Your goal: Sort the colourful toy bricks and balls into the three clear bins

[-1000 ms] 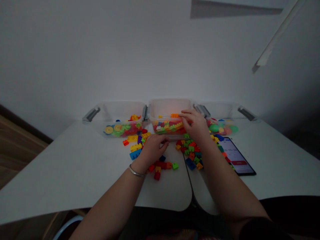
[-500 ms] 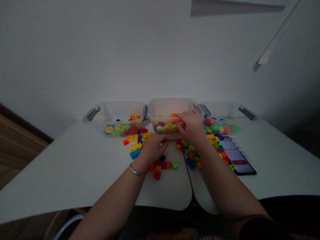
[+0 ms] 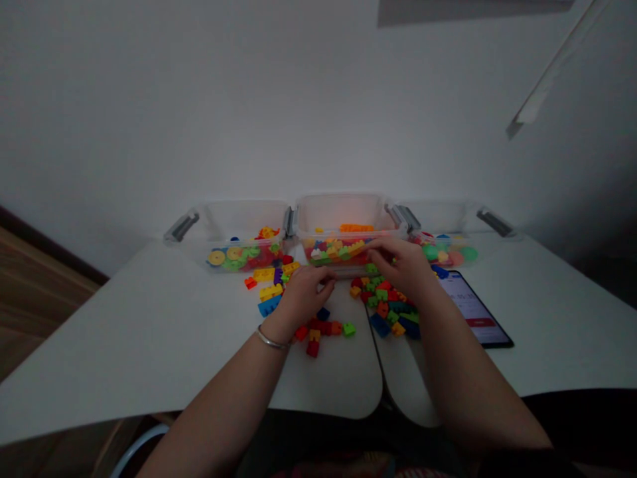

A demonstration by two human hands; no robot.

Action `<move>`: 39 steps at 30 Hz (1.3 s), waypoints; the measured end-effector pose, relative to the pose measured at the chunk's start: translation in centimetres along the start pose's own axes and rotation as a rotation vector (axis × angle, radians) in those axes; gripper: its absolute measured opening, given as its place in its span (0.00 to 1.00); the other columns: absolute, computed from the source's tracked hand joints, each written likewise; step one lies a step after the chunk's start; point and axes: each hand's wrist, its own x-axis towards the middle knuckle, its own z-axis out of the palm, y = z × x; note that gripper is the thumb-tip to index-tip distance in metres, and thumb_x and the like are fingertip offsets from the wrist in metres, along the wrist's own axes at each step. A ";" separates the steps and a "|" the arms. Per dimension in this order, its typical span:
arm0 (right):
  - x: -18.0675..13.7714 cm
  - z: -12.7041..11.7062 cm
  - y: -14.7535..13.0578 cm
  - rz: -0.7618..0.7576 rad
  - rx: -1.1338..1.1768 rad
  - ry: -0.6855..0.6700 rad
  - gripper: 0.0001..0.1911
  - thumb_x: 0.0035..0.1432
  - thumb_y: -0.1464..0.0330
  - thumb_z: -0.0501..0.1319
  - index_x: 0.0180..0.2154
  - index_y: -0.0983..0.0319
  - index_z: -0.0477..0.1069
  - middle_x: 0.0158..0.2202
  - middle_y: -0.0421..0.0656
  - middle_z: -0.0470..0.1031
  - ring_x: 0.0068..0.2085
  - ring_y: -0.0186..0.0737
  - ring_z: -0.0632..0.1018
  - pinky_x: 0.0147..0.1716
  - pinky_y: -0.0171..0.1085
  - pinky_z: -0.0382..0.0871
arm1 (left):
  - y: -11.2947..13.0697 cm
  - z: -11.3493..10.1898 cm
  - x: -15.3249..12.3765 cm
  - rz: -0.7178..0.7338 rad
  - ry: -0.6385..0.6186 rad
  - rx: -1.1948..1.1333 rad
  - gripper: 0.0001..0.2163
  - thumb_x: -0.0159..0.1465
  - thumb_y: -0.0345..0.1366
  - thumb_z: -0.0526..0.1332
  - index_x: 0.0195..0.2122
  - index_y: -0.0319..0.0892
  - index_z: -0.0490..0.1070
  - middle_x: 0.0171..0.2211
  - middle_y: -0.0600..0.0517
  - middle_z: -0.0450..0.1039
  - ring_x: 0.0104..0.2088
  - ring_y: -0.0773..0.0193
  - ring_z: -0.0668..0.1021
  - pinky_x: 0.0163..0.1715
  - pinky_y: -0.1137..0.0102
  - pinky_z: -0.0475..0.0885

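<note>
My left hand point(image 3: 308, 291), with a silver bangle on the wrist, rests over the left pile of toy building bricks point(image 3: 270, 292). Its fingers are loosely bent, thumb and forefinger apart, and no brick shows between them. My right hand point(image 3: 405, 265) hovers over the right pile of bricks point(image 3: 381, 295), just in front of the middle clear box point(image 3: 343, 271). Its fingers and thumb are parted, with nothing seen in them. A long orange brick point(image 3: 355, 228) lies in the middle box on top of other small bricks.
A left clear box point(image 3: 243, 242) and a right clear box point(image 3: 450, 242) hold colourful round and shaped pieces. Grey clips stick out from the boxes. A phone point(image 3: 480, 322) lies right of my right forearm. Several bricks point(image 3: 321, 328) lie near the table seam. A wall stands behind.
My right hand has drawn back from the middle box, toward me and to the right. The long orange brick, mostly covered before, now shows fully. My left hand has stayed in place.
</note>
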 end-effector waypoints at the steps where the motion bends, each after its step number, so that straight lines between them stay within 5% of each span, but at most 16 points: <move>1: -0.2 0.1 0.0 0.015 -0.028 -0.094 0.11 0.61 0.67 0.55 0.38 0.59 0.76 0.35 0.43 0.80 0.33 0.40 0.77 0.33 0.38 0.68 | -0.1 0.1 0.0 -0.001 -0.008 -0.002 0.05 0.62 0.32 0.59 0.36 0.43 0.74 0.32 0.51 0.76 0.36 0.60 0.75 0.40 0.65 0.67; 4: -0.7 0.8 -0.1 0.039 -0.172 -0.339 0.07 0.59 0.66 0.59 0.36 0.57 0.77 0.35 0.42 0.80 0.35 0.42 0.78 0.32 0.37 0.66 | -0.1 0.2 0.1 -0.010 -0.028 -0.007 0.05 0.62 0.32 0.59 0.36 0.43 0.75 0.32 0.52 0.76 0.35 0.61 0.76 0.39 0.66 0.67; 8: -1.1 2.0 0.2 0.050 -0.282 -0.446 0.06 0.57 0.67 0.62 0.36 0.56 0.77 0.37 0.42 0.80 0.38 0.44 0.78 0.32 0.37 0.66 | -0.1 0.3 0.2 -0.011 -0.027 -0.003 0.06 0.61 0.32 0.59 0.36 0.43 0.75 0.31 0.52 0.76 0.35 0.61 0.76 0.38 0.67 0.67; 34: -1.3 3.4 0.2 0.069 -0.350 -0.588 0.08 0.59 0.68 0.59 0.39 0.58 0.77 0.42 0.45 0.75 0.42 0.43 0.76 0.35 0.35 0.65 | -0.2 0.4 0.4 -0.009 -0.032 -0.022 0.06 0.62 0.33 0.58 0.35 0.42 0.75 0.31 0.51 0.76 0.33 0.62 0.76 0.36 0.67 0.68; 39: -1.1 3.3 -0.7 0.101 -0.302 -0.451 0.07 0.60 0.68 0.57 0.38 0.60 0.74 0.41 0.45 0.76 0.42 0.40 0.76 0.36 0.34 0.65 | 0.0 0.5 0.3 -0.042 -0.041 -0.105 0.05 0.63 0.35 0.59 0.38 0.42 0.74 0.32 0.52 0.77 0.33 0.62 0.77 0.36 0.67 0.70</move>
